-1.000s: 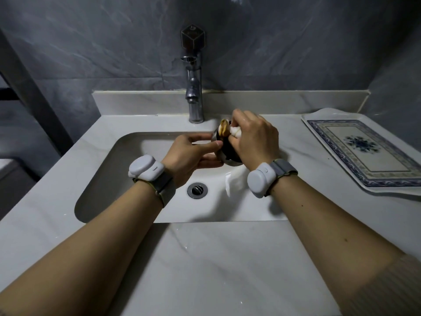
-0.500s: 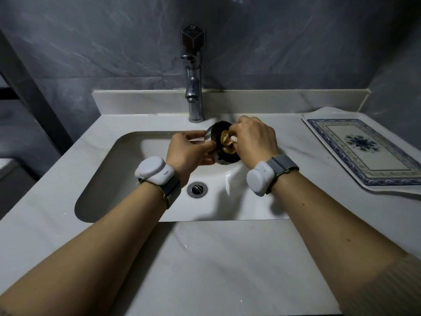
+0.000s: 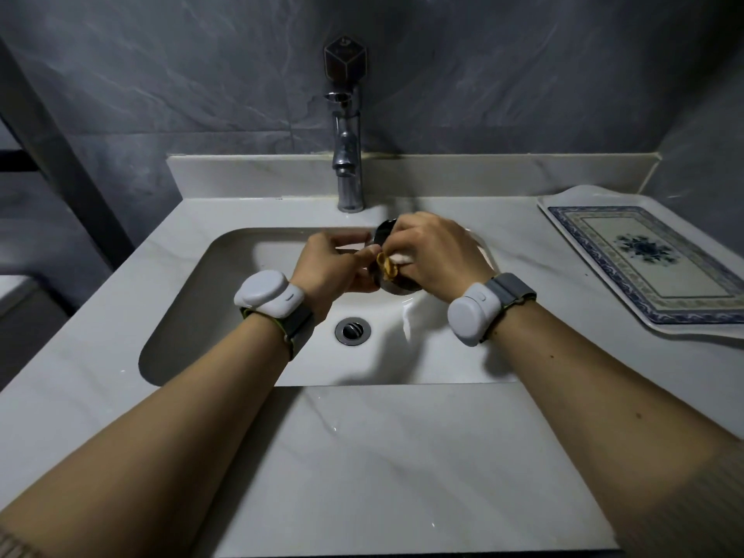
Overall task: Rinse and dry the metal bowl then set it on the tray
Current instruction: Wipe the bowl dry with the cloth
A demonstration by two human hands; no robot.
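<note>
A: Head view: white marble table [image 3: 362, 457], sink [image 3: 241, 316] sunk in it, chrome faucet [image 3: 348, 171] behind, grey stone-look wall [image 3: 161, 74].
B: Hands?
A: Left hand [image 3: 334, 263] fingers curled on metal bowl [image 3: 396, 285] over the sink; right hand [image 3: 435, 255] gripped a cloth [image 3: 388, 265] against it. Tray [image 3: 644, 263] sat at right.

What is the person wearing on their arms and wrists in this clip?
Bare forearms, ribbed beige sleeve pushed up on the right. Left wrist: rounded white device on a grey strap. Right wrist: matching white device on a grey woven band.
</note>
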